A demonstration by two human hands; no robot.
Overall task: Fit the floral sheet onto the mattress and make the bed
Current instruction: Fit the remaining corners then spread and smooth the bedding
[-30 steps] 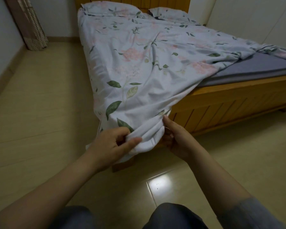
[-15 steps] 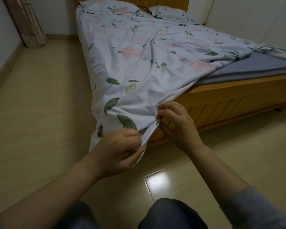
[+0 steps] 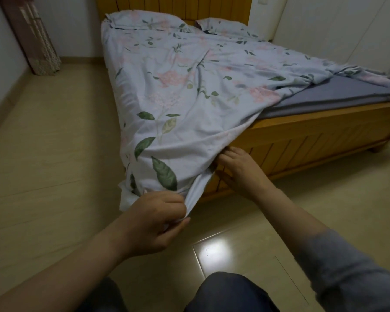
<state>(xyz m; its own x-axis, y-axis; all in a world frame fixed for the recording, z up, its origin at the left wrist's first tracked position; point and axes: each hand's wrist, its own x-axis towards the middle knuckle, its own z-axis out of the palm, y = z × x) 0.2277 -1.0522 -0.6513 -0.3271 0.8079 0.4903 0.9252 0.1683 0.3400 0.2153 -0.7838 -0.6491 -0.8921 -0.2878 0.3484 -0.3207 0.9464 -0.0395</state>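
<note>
The floral sheet (image 3: 189,91) lies spread over the bed, its near corner hanging off the foot at lower centre of the frame. The left hand (image 3: 151,224) is closed on that corner's hem, as it was a moment ago. The right hand (image 3: 239,170) has moved up since a second ago, its fingers now tucked under the sheet's edge against the wooden bed frame (image 3: 313,140). At right the grey mattress (image 3: 336,95) stays uncovered.
</note>
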